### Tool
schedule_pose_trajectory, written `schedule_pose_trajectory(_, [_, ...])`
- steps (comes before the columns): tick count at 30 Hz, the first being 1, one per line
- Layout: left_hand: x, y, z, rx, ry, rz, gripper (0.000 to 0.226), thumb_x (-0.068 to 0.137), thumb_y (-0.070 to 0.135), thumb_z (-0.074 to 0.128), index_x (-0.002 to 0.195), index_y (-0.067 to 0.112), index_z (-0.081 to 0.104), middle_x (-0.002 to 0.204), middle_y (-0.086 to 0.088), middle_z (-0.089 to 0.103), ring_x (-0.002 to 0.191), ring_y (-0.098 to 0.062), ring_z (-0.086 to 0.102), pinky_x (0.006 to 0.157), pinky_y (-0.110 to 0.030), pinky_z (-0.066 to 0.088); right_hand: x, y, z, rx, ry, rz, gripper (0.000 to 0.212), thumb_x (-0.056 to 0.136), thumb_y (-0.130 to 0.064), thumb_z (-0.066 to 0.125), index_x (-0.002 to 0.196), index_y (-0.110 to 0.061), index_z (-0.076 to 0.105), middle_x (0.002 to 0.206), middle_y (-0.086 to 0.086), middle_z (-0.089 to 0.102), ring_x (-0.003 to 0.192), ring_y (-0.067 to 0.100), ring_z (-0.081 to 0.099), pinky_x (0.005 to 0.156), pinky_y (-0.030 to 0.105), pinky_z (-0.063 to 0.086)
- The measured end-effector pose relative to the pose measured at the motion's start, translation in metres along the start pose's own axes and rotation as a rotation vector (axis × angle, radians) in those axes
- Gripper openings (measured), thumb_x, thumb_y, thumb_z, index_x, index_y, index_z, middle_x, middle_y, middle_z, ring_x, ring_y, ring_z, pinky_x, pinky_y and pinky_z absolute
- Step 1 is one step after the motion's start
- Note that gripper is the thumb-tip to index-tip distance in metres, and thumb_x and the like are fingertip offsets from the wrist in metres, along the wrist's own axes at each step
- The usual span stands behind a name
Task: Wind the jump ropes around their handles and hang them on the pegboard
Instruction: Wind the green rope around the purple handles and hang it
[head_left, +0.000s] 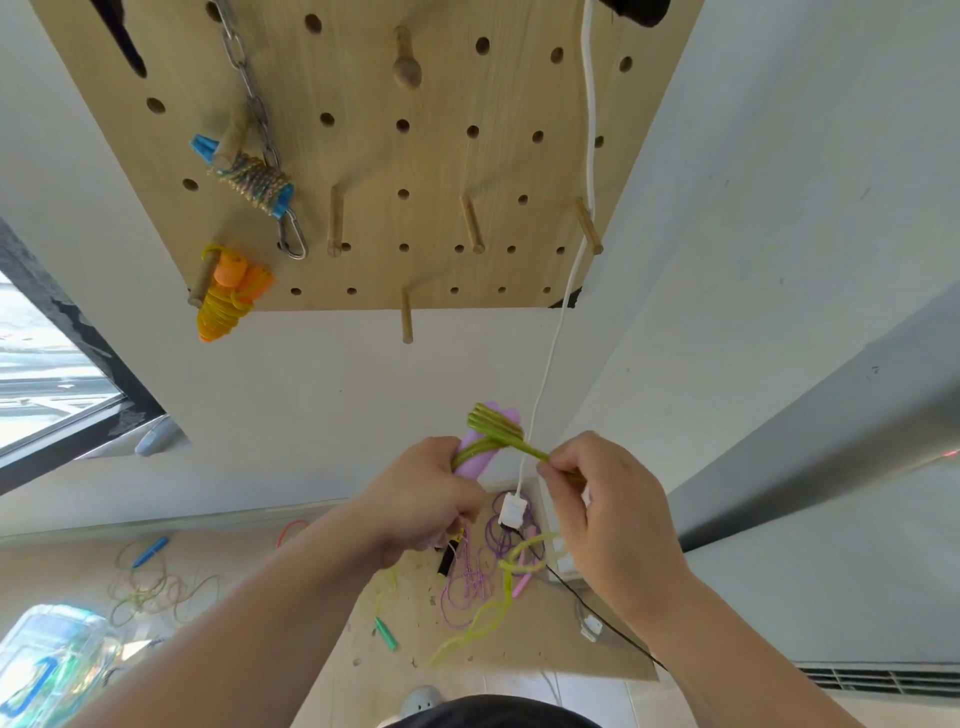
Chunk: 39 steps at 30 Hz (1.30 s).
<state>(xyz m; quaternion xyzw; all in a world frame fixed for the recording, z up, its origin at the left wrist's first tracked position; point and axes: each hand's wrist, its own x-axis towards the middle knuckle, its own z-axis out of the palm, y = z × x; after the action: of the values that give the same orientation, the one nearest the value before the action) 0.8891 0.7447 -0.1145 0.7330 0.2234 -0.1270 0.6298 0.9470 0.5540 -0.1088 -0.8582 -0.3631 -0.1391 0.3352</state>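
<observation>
left hand (423, 493) wrapped around a pair of lilac handles (480, 457), fingers (441, 452) pressed together over them, just right of frame centre. several turns of yellow-green rope (493, 426) wound across the handles' upper ends, at 1 o'clock from that hand. right hand (610, 512) at 3 o'clock from the left, close by, fingers (558, 465) pinching a taut run of the same rope where it leaves the windings. loose tail of the rope (488, 618) dropping below the right hand down to the floor (311, 597).

up at 12 o'clock, wooden pegboard (374, 156) on the wall, with several bare wooden pegs (470, 223) sticking out. at its 9 o'clock side, a blue-handled jump rope (252, 182) wound with multicoloured cord, hung on a peg beside a metal chain (244, 78) ending in a carabiner (293, 241). below that, at 7 o'clock of the board, an orange-handled jump rope (228, 293) wound in yellow cord, also hung on a peg. white cable (587, 156) running down the board's right edge to a white plug (511, 509) between the two hands.

on the floor, unwound: a purple rope (467, 587) below the hands, a green handle (387, 634) at 6 o'clock, a blue handle (150, 552) with thin pale rope loops at 8 o'clock. thin black wire (602, 616) crossing toward 5 o'clock.
</observation>
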Motion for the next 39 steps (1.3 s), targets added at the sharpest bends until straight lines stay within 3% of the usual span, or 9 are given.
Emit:
schedule_pose_trajectory(7, [-0.012,0.005,0.005,-0.266,-0.162,0.002,0.019,0.054,0.002,0.057,0.062,0.013,0.045,0.056,-0.010,0.042,0.052,-0.026,0.046,0.058,-0.036,0.035,-0.001,0.003,0.003,-0.119,0.121,-0.163,0.022,0.098,-0.023,0.057,0.112,-0.010,0.067,0.086,-0.003,0.068,0.074,0.015,0.061,0.067,0.025,0.049])
schedule_pose_trajectory(13, [-0.021,0.000,0.004,-0.641,-0.521,-0.039,0.026,0.056,-0.002,0.058,0.078,0.009,0.047,0.062,-0.009,0.036,0.054,-0.025,0.047,0.057,-0.034,0.043,0.006,-0.007,0.003,0.108,0.124,-0.149,0.016,0.099,-0.018,0.057,0.094,-0.007,0.066,0.086,0.000,0.062,0.078,0.009,0.057,0.072,0.009,0.041])
schedule_pose_trajectory(18, [-0.027,-0.002,0.004,-0.831,-0.705,-0.019,0.022,0.065,-0.002,0.051,0.082,0.012,0.052,0.063,-0.005,0.036,0.056,-0.023,0.047,0.060,-0.036,0.049,0.011,-0.030,-0.006,0.322,-0.030,0.127,0.013,0.093,-0.031,0.067,0.086,-0.031,0.056,0.066,-0.013,0.061,0.061,0.010,0.058,0.057,0.019,0.043])
schedule_pose_trajectory(22, [-0.026,-0.006,0.004,-0.845,-0.684,-0.020,0.021,0.063,-0.001,0.053,0.080,0.012,0.053,0.062,-0.005,0.037,0.055,-0.023,0.047,0.059,-0.036,0.049,0.017,-0.035,-0.014,0.220,-0.160,0.206,0.037,0.096,-0.059,0.033,0.084,-0.031,0.054,0.062,-0.009,0.058,0.059,0.013,0.054,0.053,0.024,0.039])
schedule_pose_trajectory(24, [-0.024,-0.005,0.002,-0.858,-0.634,-0.031,0.021,0.061,0.000,0.055,0.078,0.012,0.054,0.062,-0.004,0.037,0.054,-0.024,0.046,0.058,-0.036,0.048,0.022,-0.031,-0.014,0.050,-0.191,0.142,0.051,0.097,-0.059,0.025,0.083,-0.024,0.060,0.065,-0.004,0.059,0.064,0.016,0.054,0.059,0.033,0.045])
schedule_pose_trajectory(28, [-0.017,-0.006,-0.003,-0.849,-0.562,-0.073,0.023,0.057,0.002,0.061,0.076,0.013,0.055,0.060,-0.003,0.038,0.053,-0.024,0.047,0.058,-0.035,0.045,0.022,-0.016,-0.007,-0.107,-0.138,-0.068,0.033,0.102,-0.041,0.041,0.083,-0.021,0.060,0.066,-0.008,0.053,0.062,0.015,0.046,0.054,0.038,0.044])
schedule_pose_trajectory(32, [-0.017,-0.007,-0.004,-0.896,-0.715,-0.066,0.028,0.059,0.003,0.069,0.081,0.013,0.056,0.061,-0.003,0.039,0.056,-0.025,0.050,0.060,-0.036,0.049,0.019,-0.006,0.002,-0.156,0.051,-0.216,0.027,0.098,-0.030,0.054,0.092,-0.012,0.073,0.069,-0.003,0.067,0.058,0.019,0.060,0.049,0.034,0.049])
schedule_pose_trajectory(36, [-0.017,-0.006,-0.006,-0.943,-0.913,-0.028,0.023,0.069,0.006,0.064,0.088,0.013,0.052,0.065,-0.001,0.046,0.062,-0.023,0.055,0.066,-0.036,0.051,0.012,-0.015,0.006,0.324,-0.172,0.162,0.029,0.097,-0.047,0.046,0.122,-0.037,0.057,0.063,-0.004,0.060,0.059,0.012,0.058,0.058,0.035,0.050])
schedule_pose_trajectory(39, [-0.020,-0.008,-0.003,-0.913,-1.009,0.001,0.021,0.072,0.008,0.062,0.089,0.015,0.051,0.066,0.000,0.045,0.063,-0.021,0.058,0.066,-0.034,0.050,0.011,-0.025,0.001,0.874,-0.313,0.408,0.048,0.094,-0.053,0.042,0.135,-0.033,0.058,0.064,0.005,0.046,0.061,0.018,0.044,0.060,0.030,0.044])
